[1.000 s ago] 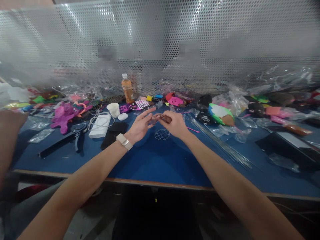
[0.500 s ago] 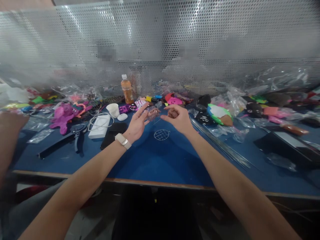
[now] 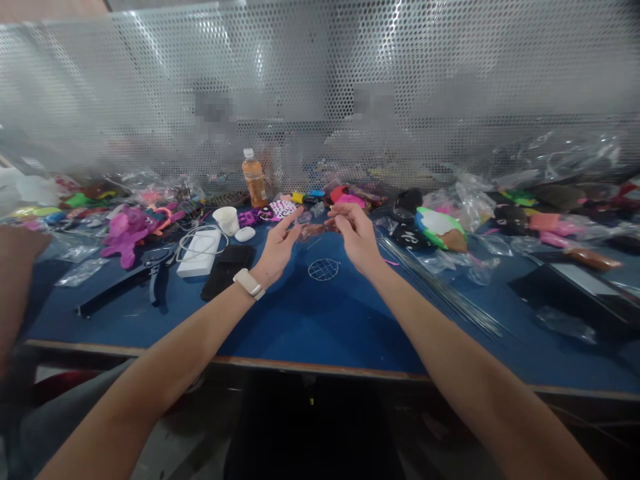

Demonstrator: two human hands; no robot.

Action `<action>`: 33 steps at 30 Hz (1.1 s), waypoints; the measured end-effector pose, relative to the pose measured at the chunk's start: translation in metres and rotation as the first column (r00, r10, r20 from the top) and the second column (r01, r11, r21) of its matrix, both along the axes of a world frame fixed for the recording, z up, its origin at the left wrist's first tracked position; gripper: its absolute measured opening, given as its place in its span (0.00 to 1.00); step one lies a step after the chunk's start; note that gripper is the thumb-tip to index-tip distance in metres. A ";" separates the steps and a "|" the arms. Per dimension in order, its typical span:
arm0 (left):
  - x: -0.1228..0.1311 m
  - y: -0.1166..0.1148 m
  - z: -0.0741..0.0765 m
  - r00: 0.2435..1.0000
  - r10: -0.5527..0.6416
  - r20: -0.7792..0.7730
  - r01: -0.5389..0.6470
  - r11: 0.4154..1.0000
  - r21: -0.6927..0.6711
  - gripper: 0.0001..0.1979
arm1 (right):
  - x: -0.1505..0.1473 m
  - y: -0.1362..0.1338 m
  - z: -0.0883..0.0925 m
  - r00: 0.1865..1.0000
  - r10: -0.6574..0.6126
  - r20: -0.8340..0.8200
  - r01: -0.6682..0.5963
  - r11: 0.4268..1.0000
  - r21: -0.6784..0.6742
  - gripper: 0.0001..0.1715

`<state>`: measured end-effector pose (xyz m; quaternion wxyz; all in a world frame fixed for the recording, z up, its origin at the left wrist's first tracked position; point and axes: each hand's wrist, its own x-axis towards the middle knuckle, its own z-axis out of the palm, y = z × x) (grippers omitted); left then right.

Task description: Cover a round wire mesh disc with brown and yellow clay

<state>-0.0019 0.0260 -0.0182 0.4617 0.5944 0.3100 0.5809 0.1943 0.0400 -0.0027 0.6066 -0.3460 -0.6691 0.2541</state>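
Above the blue table, a small reddish-brown piece (image 3: 314, 230) with a shiny, clear-looking surface spans the gap between my hands; its kind cannot be made out. My left hand (image 3: 277, 252), with a pale-banded watch on the wrist, pinches its left end, the index finger stretched out. My right hand (image 3: 357, 241) has its fingers curled in at the other end, partly hiding it. A white-lined circular grid mark (image 3: 323, 269) lies on the table just below and nearer to me.
Thin metal rods (image 3: 445, 293) lie right of my right forearm. To the left are a black wallet-like item (image 3: 227, 270), a white box with a cable (image 3: 199, 253), large cutters (image 3: 150, 270) and a bottle (image 3: 255, 180). Colourful soft pieces and plastic bags line the back. Another person's arm (image 3: 17, 287) is far left.
My hands have moved slightly. Brown material earlier showed separately at each hand; now it shows as one strip between them. My right fingers have tilted more upright.
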 end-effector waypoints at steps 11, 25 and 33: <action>0.009 -0.010 0.002 0.997 -0.077 -0.030 0.078 0.997 0.019 0.30 | -0.014 -0.018 0.000 0.971 0.025 0.237 -0.066 0.984 0.167 0.13; 0.009 -0.019 0.015 0.990 -0.118 -0.076 0.123 0.990 0.071 0.26 | 0.001 0.000 0.005 0.974 -0.171 -0.147 0.171 0.985 -0.011 0.36; 0.005 -0.024 0.018 0.987 -0.045 -0.153 0.065 0.989 0.130 0.25 | 0.017 -0.002 0.011 0.943 -0.280 -0.178 0.283 0.959 -0.009 0.41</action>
